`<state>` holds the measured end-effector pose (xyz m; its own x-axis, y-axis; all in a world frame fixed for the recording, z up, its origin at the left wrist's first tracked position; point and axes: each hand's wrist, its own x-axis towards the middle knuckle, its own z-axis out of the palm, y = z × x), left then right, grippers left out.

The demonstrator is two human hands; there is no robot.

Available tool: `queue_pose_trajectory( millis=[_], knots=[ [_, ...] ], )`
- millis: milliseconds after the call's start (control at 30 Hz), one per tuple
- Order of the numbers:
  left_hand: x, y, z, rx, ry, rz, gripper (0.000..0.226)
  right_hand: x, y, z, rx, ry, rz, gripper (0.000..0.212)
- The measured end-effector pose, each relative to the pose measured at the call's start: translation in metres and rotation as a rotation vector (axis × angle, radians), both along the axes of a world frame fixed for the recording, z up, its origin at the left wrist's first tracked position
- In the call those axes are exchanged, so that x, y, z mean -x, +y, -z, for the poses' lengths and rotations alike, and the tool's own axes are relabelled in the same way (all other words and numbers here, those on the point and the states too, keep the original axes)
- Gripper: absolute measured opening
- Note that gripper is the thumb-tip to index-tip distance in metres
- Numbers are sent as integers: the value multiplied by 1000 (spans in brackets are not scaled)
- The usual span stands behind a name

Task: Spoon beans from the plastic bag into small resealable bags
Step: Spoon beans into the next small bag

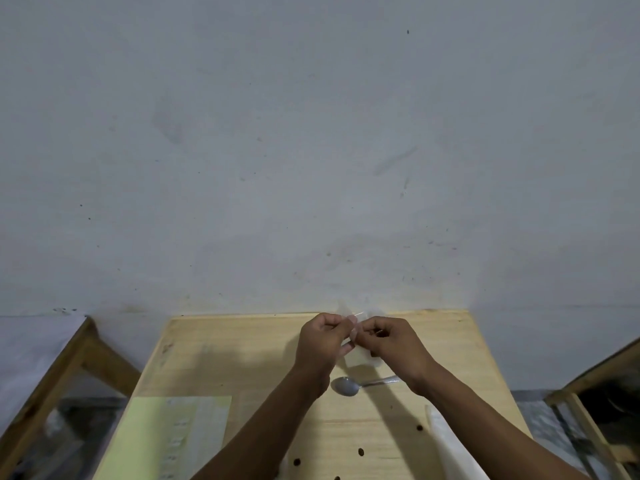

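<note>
left hand (323,341) and right hand (389,342) pinch small resealable bag (356,336), raised over desk (242,355) | spoon (349,386) on desk below | beans (360,452) scattered near | risk: thin film slips, mouth stays sealed

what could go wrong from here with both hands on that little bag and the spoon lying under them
Both hands, left and right, pinch the small clear bag in the air, so neither is free for the spoon; the thin bag could slip or tear as its mouth is pulled apart. Loose beans lie on the table near the forearms and might get swept off the near edge.
</note>
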<state>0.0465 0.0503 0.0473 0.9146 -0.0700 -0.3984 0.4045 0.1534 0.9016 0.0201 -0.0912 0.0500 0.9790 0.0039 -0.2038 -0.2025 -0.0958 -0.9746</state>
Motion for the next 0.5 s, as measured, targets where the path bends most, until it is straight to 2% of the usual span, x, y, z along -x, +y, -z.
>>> queue_pose_trajectory(
  millis=[167,333,500],
  knots=[
    [-3,1,13,-146,-50,18,13,-1,-4,12,61,83,-7,25],
    [2,0,17,-248,-94,15,15,-1,0,22,391,-101,166,28],
    [0,4,11,-379,-159,7,18,-4,4,24,533,-235,273,29]
  ],
)
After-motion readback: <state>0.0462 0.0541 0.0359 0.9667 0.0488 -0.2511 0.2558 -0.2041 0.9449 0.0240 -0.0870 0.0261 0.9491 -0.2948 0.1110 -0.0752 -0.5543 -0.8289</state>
